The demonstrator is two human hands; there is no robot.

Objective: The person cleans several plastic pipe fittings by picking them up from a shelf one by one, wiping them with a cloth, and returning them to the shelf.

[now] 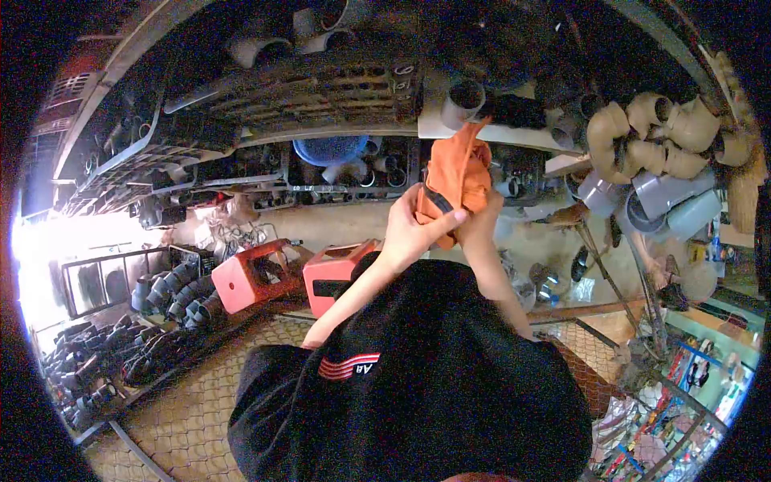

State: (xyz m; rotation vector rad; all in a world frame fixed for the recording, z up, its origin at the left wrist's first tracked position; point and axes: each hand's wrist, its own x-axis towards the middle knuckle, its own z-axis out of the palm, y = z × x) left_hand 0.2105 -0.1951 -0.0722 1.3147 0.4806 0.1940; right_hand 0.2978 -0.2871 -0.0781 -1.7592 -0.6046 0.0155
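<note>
Cluttered shelf (536, 138), loose orange cloth bundle (459, 173) close by.
The bundle is bunched between both hands, its upper fold near a grey pipe fitting (464, 103); a careless lift could snag and topple that. Left grip (411, 229) and right grip (482, 217) are closed on the cloth; uneven pulling could let its dark strip (438, 201) slip.

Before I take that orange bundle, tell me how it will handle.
Probably floppy: the orange bundle creases between the left hand and right hand. Its loose pointed end may sag when lifted. Rolling seems unlikely, given its uneven shape.
</note>
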